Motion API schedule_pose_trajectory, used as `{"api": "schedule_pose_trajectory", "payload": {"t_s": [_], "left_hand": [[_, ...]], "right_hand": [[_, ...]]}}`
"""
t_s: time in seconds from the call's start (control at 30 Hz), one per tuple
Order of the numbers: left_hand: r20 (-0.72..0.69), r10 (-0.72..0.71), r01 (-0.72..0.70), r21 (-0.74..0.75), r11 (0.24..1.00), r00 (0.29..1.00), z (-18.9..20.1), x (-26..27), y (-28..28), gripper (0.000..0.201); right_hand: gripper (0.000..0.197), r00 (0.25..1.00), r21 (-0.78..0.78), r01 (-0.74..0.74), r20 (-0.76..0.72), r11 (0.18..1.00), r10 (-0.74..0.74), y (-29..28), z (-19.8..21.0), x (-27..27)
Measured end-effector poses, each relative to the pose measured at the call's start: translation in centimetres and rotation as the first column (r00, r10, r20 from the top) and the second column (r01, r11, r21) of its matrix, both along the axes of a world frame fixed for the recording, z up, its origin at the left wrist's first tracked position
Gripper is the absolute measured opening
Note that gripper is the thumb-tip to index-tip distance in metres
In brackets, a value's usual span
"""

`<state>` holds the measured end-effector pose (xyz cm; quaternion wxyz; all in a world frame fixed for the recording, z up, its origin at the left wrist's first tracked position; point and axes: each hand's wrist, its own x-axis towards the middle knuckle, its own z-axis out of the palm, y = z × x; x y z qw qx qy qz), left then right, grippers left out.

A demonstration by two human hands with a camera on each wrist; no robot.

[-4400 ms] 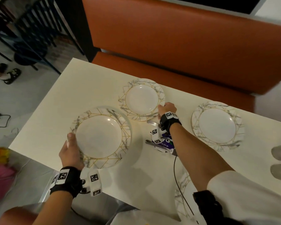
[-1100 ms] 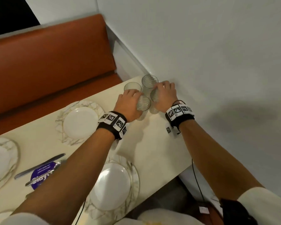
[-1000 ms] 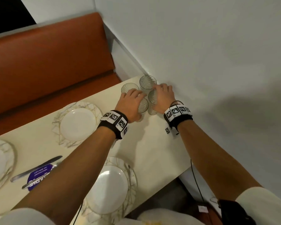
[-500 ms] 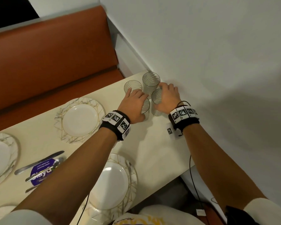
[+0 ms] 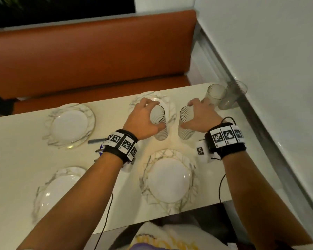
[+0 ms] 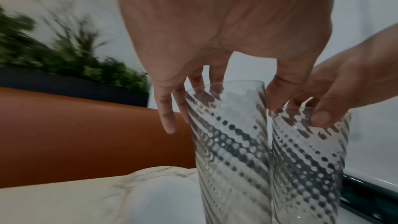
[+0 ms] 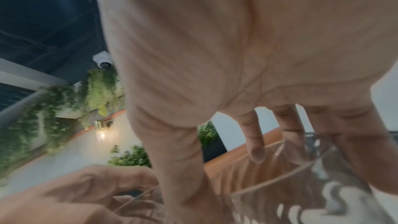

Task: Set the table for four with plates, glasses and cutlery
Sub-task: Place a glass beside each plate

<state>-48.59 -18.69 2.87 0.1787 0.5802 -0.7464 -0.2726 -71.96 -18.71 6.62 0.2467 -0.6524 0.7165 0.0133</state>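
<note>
My left hand (image 5: pixel 153 114) grips a clear glass with dotted spiral lines (image 5: pixel 160 129) from above, fingers round its rim (image 6: pixel 226 142). My right hand (image 5: pixel 188 115) grips a matching glass (image 5: pixel 185 130) the same way, close beside the first (image 6: pixel 308 159). Both glasses are between the far right plate (image 5: pixel 170 107) and the near right plate (image 5: pixel 168 179). Whether their bases touch the table is unclear. Two more glasses (image 5: pixel 215 94) (image 5: pixel 231 98) stand in the far right corner by the wall. Two plates (image 5: pixel 71 125) (image 5: pixel 56 186) lie to the left.
Cutlery (image 5: pixel 95 141) lies mid-table, mostly hidden behind my left wrist. An orange bench (image 5: pixel 98 56) runs along the table's far side. A white wall (image 5: pixel 269 69) borders the right edge. The near table edge (image 5: pixel 152 221) is close to my body.
Both hands have pulled back from the corner cluster, each bringing one glass toward the table's middle. Two glasses stay by the wall. My view has swung left.
</note>
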Motion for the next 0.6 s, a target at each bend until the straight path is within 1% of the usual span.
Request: {"api": "schedule_pose_trajectory", "payload": {"t_s": [0.07,0.17,0.3,0.47,0.6], "left_hand": [[-0.037,0.074,-0.074,-0.001,0.997,0.997,-0.2,4.8,1.7,0.084],[-0.048,0.172,-0.172,0.005,0.985,0.984,-0.5,11.8,4.2,0.080],[-0.086,0.339,-0.339,0.019,0.941,0.937,-1.5,20.8,7.3,0.076],[-0.057,0.515,-0.513,0.054,0.857,0.855,-3.5,30.1,10.0,0.082],[-0.042,0.624,-0.620,0.076,0.781,0.780,-5.1,34.7,11.2,0.092]], "right_hand": [[0.088,0.996,-0.035,-0.043,0.072,0.998,0.045,0.9,-0.1,4.7],[0.085,0.975,-0.075,-0.095,0.195,0.993,0.108,2.1,-0.9,11.9],[0.086,0.926,-0.101,-0.189,0.312,0.977,0.211,3.5,-2.6,21.1],[0.088,0.883,-0.101,-0.286,0.359,0.953,0.303,5.4,-4.9,30.4],[0.088,0.870,-0.085,-0.340,0.348,0.936,0.348,6.1,-6.6,34.9]]}}
